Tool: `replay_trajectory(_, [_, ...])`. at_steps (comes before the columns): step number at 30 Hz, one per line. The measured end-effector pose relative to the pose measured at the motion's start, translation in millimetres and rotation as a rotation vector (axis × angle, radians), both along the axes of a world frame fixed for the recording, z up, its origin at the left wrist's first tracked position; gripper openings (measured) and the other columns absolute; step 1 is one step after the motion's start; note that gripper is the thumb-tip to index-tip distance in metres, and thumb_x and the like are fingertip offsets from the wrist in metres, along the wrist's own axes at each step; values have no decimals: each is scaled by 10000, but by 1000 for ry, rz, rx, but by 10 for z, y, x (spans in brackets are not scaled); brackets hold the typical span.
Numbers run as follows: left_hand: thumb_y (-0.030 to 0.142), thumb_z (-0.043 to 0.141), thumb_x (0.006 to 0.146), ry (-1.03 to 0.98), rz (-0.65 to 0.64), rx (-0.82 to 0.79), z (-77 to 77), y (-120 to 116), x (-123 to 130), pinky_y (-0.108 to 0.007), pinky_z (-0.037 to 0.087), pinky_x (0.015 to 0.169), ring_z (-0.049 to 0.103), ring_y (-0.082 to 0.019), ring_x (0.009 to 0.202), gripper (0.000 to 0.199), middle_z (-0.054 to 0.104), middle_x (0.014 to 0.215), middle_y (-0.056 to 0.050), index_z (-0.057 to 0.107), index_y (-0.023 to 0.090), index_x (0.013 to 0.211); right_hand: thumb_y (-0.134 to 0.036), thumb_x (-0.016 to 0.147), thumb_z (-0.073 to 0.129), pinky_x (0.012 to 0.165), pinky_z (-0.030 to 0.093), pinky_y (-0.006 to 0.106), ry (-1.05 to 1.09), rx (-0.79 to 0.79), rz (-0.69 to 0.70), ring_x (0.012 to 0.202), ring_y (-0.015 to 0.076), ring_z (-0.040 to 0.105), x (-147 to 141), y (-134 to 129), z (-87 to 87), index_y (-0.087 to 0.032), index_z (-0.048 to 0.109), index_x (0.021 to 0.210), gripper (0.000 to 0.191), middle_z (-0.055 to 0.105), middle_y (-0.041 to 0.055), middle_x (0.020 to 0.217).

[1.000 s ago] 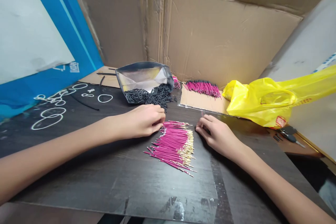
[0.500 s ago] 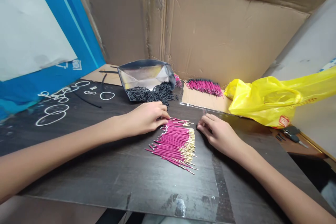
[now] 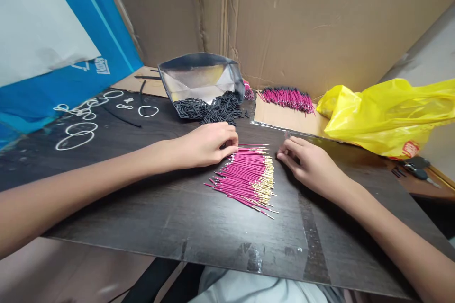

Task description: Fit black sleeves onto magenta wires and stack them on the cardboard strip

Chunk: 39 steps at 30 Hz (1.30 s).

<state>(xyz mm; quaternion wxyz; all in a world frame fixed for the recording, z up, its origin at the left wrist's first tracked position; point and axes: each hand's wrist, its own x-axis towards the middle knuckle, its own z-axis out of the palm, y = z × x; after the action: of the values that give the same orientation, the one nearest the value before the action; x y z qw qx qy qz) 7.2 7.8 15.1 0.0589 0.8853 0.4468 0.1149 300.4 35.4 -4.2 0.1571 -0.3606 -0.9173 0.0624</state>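
Note:
My left hand (image 3: 213,147) is closed at the upper left edge of a fanned pile of pink wires (image 3: 245,170) with gold-coloured right ends. From its pinched fingertips a single pink wire (image 3: 254,144) sticks out to the right, apart from the others. To the right of the pile, my right hand (image 3: 305,158) rests near the tabletop with thumb and fingers pressed together. Whatever they may hold is too small or hidden to make out. Behind my left hand, short black tubes (image 3: 216,108) spill from an open bag (image 3: 199,75).
On cardboard (image 3: 284,120) at the back lies a row of pink wires with black ends (image 3: 287,98). A yellow plastic bag (image 3: 384,113) and keys (image 3: 417,170) are at the right. White rubber bands (image 3: 76,139) lie on the dark table (image 3: 159,218) at the left.
The view has tilted down, so everything sits higher. One pink wire now stands out straight from my left fingertips. My right hand stays pinched beside the pile.

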Motion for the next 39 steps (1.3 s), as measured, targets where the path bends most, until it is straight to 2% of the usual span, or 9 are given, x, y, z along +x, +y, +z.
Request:
replay_trajectory(4, [310,417,1017,47,-19,98,-40,-4,14,-312,401,788,552,-181,853,280,623,927,-72,621,145,918,-259,1017,458,749,459,322,39,2,-25,852,205,598,1,6,-26,-210,480,916,114,625,60,936])
replay_trajectory(8, [311,395,1026,25,2,113,-43,-11,36,-316,403,772,552,-179,826,264,618,919,-67,586,148,944,-255,1022,457,728,452,309,124,-31,-13,818,188,591,-18,-3,-32,-214,456,932,100,627,45,916])
replay_trajectory(15, [318,368,1037,-21,17,103,-24,-68,87,-330,417,789,542,-187,828,277,595,900,-66,575,150,965,-237,991,543,712,466,285,230,-12,35,842,171,611,-68,-50,-1,-201,584,1035,70,669,49,968])
replay_trajectory(20, [289,392,1032,-129,-43,104,45,-177,166,-318,418,802,541,-182,859,245,612,942,-64,591,150,998,-218,1009,524,738,479,276,351,65,91,843,150,615,-126,-161,64,-193,612,1023,93,679,43,963])
replay_trajectory(27, [264,407,1036,-198,-117,83,63,-297,243,-306,415,818,539,-174,864,224,628,958,-58,603,158,1015,-198,1011,498,730,497,285,375,75,152,806,147,607,-188,-290,112,-195,610,987,115,663,43,898])
replay_trajectory(39, [270,429,1043,-308,-166,27,39,-402,321,-281,402,783,554,-153,828,228,647,918,-35,625,155,1020,-164,987,552,705,506,269,389,77,219,779,132,604,-269,-420,104,-191,619,1019,79,652,32,887])
